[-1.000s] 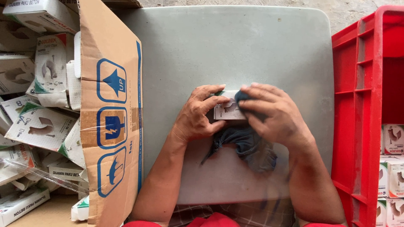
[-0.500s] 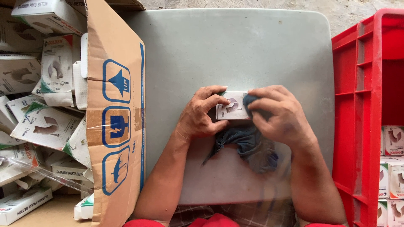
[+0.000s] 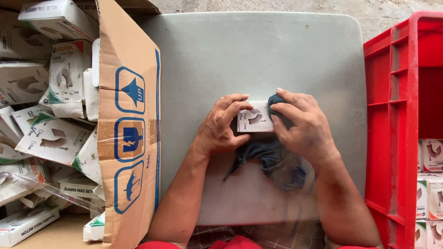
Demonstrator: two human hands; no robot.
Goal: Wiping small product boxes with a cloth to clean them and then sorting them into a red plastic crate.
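Cardboard carton (image 3: pixel 131 124) at the far left stands open, its flap printed with blue handling symbols, and behind the flap lies a loose heap of small white boxes (image 3: pixel 44 138), tumbled at all angles. To its right spreads a grey table (image 3: pixel 258 50), bare across its upper part. Near the table's middle, the left hand (image 3: pixel 219 129) curls around the left end of a small white box (image 3: pixel 255 117), fingers on its top edge and thumb beneath, steadying it just above the surface. Since half a second ago the box has barely shifted; the change lies on its right side. There the right hand (image 3: pixel 304 131) pinches a dark blue cloth (image 3: pixel 272 154) and presses a fold of it onto the box's right end, where earlier it sat a little higher, which reads as a wiping stroke under way. The rest of the cloth trails down onto the table towards the person. Furthest right, a red plastic crate (image 3: pixel 397 124) holds more white boxes (image 3: pixel 431 184), set in rows.
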